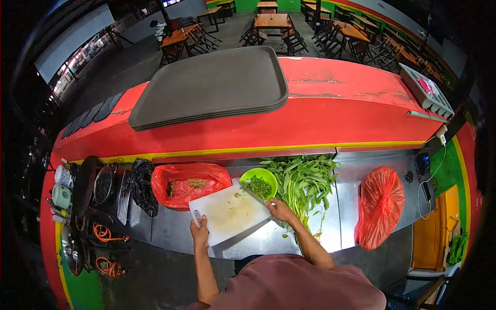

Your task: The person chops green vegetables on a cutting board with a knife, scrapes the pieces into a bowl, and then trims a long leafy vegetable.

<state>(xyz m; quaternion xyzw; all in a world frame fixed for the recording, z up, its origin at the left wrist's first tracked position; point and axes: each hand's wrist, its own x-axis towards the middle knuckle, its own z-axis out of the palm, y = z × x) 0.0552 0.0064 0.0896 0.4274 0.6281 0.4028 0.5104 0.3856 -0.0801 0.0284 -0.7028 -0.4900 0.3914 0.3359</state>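
My left hand (200, 231) is closed around the handle end of a white cutting board (227, 219), which is tilted toward a lime-green bowl (274, 181). In my right hand (281, 211) is a knife (254, 196), its blade lying along the board's far right edge by the bowl. Chopped greens (256, 186) fill much of the bowl. A few green bits cling to the board's wet-looking surface. Just right of the bowl lies a big bunch of leafy greens (302, 181), stems pointing toward me.
An open red plastic bag (217, 178) with stems inside sits left of the bowl, beside a black bag (143, 188). A tied red bag (382, 206) lies on the steel counter (349, 188) at right. Stacked trays (212, 85) rest on the red ledge (330, 113).
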